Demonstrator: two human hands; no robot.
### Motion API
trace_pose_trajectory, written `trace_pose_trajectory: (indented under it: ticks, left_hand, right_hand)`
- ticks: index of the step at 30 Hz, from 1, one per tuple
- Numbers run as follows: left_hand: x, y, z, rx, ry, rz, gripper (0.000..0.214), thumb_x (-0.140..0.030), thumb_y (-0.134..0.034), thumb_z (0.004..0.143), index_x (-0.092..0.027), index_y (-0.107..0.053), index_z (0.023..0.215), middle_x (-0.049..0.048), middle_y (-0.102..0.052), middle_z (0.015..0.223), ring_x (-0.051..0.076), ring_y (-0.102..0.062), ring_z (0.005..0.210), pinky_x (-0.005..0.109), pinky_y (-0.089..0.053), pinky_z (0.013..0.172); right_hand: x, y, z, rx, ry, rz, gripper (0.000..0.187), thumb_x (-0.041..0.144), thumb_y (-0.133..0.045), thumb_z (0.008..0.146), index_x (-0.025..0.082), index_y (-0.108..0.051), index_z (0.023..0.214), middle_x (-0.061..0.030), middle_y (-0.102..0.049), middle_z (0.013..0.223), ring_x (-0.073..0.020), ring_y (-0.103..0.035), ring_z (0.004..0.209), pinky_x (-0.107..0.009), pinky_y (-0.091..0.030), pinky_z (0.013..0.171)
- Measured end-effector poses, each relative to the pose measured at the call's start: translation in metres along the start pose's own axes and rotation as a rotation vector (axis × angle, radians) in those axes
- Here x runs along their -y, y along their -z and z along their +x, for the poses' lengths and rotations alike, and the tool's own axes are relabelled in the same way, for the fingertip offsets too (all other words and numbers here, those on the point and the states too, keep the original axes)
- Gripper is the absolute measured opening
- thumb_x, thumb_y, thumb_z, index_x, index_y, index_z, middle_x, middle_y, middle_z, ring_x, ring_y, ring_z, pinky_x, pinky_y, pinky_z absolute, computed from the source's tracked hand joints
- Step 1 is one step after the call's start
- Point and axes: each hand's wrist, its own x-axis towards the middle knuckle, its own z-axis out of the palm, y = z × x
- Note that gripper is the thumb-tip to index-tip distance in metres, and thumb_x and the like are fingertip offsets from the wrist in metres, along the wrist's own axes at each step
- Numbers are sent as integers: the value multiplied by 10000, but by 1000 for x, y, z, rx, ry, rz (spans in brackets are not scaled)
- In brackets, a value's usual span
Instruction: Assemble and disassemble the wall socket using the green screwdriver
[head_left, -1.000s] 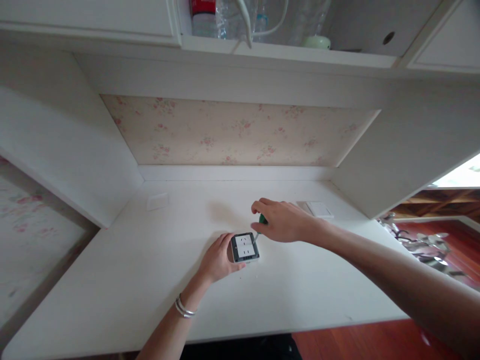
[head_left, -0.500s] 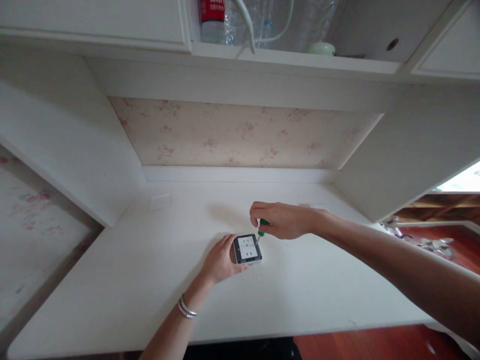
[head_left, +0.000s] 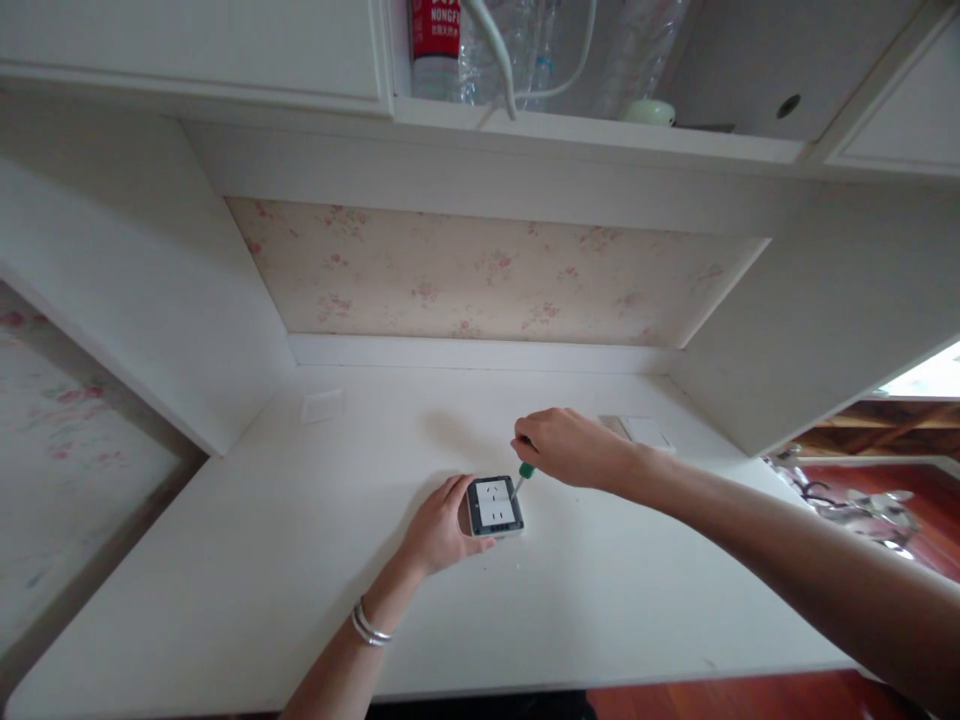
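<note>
A wall socket with a white face and a dark frame lies face up on the white desk. My left hand grips it from the left, fingers along its far edge and thumb at the near one. In my right hand is a screwdriver with a green handle, closed in the fingers. Its thin shaft slants down to the left, and the tip meets the right side of the socket's frame. Whether a screw sits under the tip I cannot make out.
A white square plate lies at the back left of the desk. Flat pale pieces lie behind my right forearm. Overhead, a shelf holds plastic bottles, and a white cable hangs over its edge.
My right hand has shifted slightly right and tilted the screwdriver more, its tip staying at the socket's right side. The left hand keeps its grip. The view has moved a little.
</note>
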Motion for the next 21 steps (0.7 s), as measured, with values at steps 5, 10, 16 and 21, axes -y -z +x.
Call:
trace_pose_trajectory:
  ticks: [5,10,16,21]
  left_hand:
    - [2,0,0,8,-2,20,926,-436,-810,562,-254,-363,1352,97,-467,1362,298,-469,1238,466,-415,1056]
    - [2,1,0,8,1,11,921,-419,-815,564,-261,-367,1353,87,-474,1358,288,-481,1228,455,-425,1050]
    - [4,0,0,0,-8,-2,918,-402,-820,559,-268,-374,1349,87,-477,1354,297,-479,1228,475,-416,1051]
    - [4,-1,-1,-3,-11,3,926,-422,-816,562,-270,-366,1357,87,-477,1356,295,-479,1229,466,-422,1049]
  right_hand:
    - [-1,12,-4,41,184,258,384,252,-456,891,193,-482,1270,-100,-607,1182,-215,-602,967,-317,-423,808]
    - [-14,18,-1,137,203,300,282,285,-502,870,181,-586,1118,-91,-632,1105,-194,-598,912,-283,-428,760]
    - [-17,6,7,56,-124,-17,443,491,-388,920,149,-662,852,-135,-675,785,-261,-632,736,-328,-405,625]
    - [-9,12,4,72,86,11,289,263,-392,929,163,-652,850,-90,-676,812,-207,-627,746,-294,-398,647]
